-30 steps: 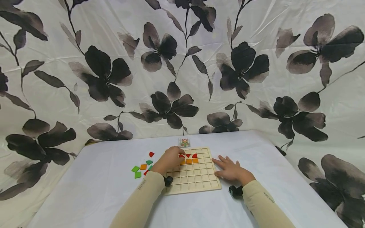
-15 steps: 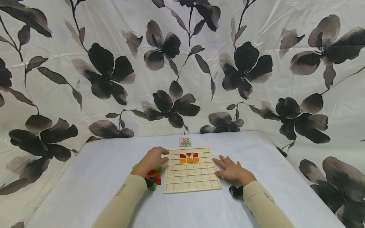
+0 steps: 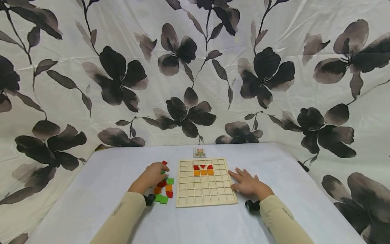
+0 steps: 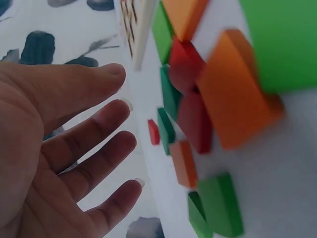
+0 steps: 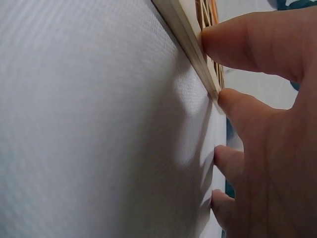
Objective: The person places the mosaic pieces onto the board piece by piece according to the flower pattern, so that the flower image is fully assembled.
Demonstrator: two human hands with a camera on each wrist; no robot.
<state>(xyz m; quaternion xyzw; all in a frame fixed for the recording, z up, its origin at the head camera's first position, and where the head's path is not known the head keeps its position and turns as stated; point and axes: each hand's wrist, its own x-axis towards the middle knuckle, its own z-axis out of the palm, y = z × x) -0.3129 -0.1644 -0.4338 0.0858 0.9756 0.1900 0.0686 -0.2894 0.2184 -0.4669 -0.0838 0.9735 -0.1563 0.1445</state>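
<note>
My left hand (image 3: 150,177) hovers over loose flat pieces left of the board, fingers relaxed. In the left wrist view nothing is between its thumb and fingers; an orange piece (image 4: 235,94), a dark red piece (image 4: 194,119) and a green block (image 4: 220,203) lie beyond them. A wooden grid board (image 3: 204,195) holds a row of red pieces (image 3: 210,167) above a row of orange squares (image 3: 203,173). Spread beside the board's right edge, my right hand (image 3: 247,183) touches its rim with thumb and index fingertip, as the right wrist view shows.
Behind the board lies a small card (image 3: 199,152) with a coloured pattern on a grid. A white cloth (image 3: 122,169) covers the table. A floral curtain (image 3: 189,67) hangs behind it.
My left hand has moved left, off the board and over to the loose pieces, opening a view of the board's left side. The right hand stays at the right edge.
</note>
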